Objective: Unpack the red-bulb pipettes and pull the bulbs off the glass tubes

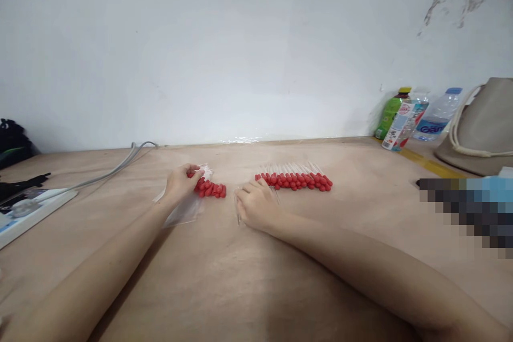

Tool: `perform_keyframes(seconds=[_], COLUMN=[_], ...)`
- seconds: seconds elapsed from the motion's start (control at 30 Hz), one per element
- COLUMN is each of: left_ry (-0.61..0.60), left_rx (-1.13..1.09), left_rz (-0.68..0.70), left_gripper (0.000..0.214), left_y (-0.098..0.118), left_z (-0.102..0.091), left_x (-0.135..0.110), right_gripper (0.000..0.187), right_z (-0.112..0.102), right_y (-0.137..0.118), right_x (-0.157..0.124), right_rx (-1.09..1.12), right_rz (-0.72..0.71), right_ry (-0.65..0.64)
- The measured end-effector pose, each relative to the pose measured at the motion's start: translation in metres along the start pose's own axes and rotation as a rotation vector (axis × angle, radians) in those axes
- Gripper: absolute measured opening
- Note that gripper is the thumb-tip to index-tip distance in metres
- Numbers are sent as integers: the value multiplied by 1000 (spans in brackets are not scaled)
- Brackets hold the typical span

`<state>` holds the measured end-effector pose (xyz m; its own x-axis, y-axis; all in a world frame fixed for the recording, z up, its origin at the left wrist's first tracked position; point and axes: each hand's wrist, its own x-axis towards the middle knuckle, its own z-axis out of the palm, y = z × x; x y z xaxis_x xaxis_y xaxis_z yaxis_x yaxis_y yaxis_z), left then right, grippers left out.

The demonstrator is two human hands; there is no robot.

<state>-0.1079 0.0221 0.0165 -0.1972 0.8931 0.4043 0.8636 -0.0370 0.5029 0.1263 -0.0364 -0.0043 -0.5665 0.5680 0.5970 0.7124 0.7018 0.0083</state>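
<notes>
My left hand (182, 183) is closed, with thumb and fingers pinched at the left end of a small pile of red-headed white sticks (212, 189). A flat clear plastic bag (184, 212) lies under and in front of that hand. My right hand (256, 204) rests on the table with fingers curled down over a thin, clear plastic piece (237, 215). Its exact shape is mostly hidden by the hand. Just beyond my right hand lies a long row of red-headed sticks (296, 180), heads toward me and white stems toward the wall.
At the back right stand a green bottle (390, 115), a bottle with a patterned label (404, 124) and a blue-capped water bottle (435, 120), beside a beige bag (481, 125). A grey cable (116, 168) runs to a white power strip (48, 211) at left. A wall closes the back.
</notes>
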Motion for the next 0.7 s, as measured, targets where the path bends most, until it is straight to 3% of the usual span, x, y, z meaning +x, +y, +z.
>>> perform_keyframes(seconds=[0.2,0.5,0.6,0.7], left_ry=[-49,87,207,285], left_rx=[-7,78,113,137], left_rz=[16,-38,112,429], left_gripper=[41,38,32,27], left_y=[-6,2,12,24], left_z=[0,-12,-10,-5], left_x=[0,1,-6,-17], right_gripper=[19,40,40,36], right_z=[4,-3,-8,-15], right_y=[-14,-30,-25,-10], right_x=[4,9,8,0], right_rx=[16,174,227,241], right_rz=[45,169,216,239], right_ry=[-134,-223,-208,-106])
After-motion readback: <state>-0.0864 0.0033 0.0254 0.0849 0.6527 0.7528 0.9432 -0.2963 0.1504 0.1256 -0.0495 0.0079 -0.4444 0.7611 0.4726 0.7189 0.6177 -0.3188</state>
